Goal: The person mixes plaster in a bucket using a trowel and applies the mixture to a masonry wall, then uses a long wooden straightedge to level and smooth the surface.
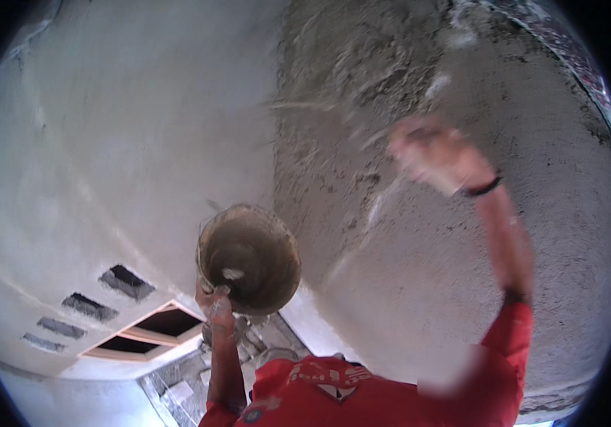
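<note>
Red shirt, white lettering, left hand gripping bucket, right hand blurred, its grasp unclear

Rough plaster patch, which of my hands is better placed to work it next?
Probably your right hand: it is stretched out toward the rough plaster, whereas your left hand is busy gripping the bucket at its edge. Blur hides whether the right holds anything.

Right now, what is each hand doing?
Left hand: closed, holding a round, grey-brown bucket by its rim.
Right hand: blurred; open, closed or holding something cannot be told.
</note>
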A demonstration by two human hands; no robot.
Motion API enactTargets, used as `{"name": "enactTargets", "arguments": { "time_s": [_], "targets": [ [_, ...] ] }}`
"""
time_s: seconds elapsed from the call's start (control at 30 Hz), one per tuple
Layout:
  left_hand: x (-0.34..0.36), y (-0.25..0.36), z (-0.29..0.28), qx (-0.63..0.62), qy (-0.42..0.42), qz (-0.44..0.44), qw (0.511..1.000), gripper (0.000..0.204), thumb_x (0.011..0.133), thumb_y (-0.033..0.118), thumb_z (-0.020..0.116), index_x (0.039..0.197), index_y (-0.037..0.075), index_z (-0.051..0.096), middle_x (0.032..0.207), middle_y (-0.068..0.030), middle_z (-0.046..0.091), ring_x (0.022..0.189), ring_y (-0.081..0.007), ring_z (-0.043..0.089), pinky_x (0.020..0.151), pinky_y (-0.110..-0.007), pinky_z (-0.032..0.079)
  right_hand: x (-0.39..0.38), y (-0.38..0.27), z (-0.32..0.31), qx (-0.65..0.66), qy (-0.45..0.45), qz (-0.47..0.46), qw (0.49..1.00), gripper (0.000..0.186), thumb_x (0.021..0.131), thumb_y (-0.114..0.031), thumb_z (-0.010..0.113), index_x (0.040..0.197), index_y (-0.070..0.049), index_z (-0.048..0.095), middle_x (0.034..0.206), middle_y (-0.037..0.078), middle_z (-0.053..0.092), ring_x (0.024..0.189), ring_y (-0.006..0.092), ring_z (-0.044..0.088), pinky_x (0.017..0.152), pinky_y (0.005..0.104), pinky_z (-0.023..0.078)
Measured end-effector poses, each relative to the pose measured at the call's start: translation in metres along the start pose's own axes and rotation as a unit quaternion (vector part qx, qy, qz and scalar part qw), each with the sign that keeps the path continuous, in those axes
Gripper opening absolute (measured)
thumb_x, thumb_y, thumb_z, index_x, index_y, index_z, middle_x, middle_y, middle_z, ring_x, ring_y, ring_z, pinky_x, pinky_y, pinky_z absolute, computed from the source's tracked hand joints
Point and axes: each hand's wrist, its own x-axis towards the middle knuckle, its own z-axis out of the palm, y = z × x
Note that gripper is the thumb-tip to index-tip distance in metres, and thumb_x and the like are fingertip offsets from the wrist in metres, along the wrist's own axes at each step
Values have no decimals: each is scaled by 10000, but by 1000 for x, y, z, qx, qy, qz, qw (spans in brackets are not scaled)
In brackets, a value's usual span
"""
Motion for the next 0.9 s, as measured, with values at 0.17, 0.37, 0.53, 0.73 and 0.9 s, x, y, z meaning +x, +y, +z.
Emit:
{"name": "enactTargets", "arguments": {
  "time_s": [0.17,0.37,0.53,0.73,0.9],
  "targets": [
    [10,-9,-11,46,-48,-46,997,538,685,3,495,1220,-49,513,1126,-101,612,1003,-183,572,893,-279,441,-72,-75,-78,-251,246,-162,922,534,956,-418,463,1338,-46,433,1304,174,519,1035,220,605,757,297,560],
    [22,-11,9,-58,-96,-15,994,535,685,-28,516,1219,-58,512,1141,-117,606,1019,-203,579,936,-311,433,-66,-19,-5,-194,182,108,958,464,891,-347,607,1229,-42,512,1030,104,612,741,146,642,542,250,557],
    [19,-50,30,-58,-154,28,986,510,700,-53,559,1208,-54,519,1129,-116,618,1012,-201,596,925,-313,447,-44,73,97,-245,-34,381,891,278,889,-228,562,1111,-61,563,948,95,614,651,161,633,522,258,561],
    [25,13,61,-71,-193,-55,977,510,675,-57,510,1184,-49,541,1046,-75,644,940,-137,587,886,-264,453,-27,155,143,-662,-132,103,730,382,846,-40,441,1209,-85,552,1175,206,563,870,281,649,728,369,565],
    [29,30,67,-45,-231,-72,969,479,675,-40,476,1148,-53,554,1015,-67,648,906,-129,581,867,-256,459,-6,178,178,-744,-23,20,667,430,839,-94,509,1268,-117,508,1208,196,540,881,315,646,695,391,573]
  ]
}}
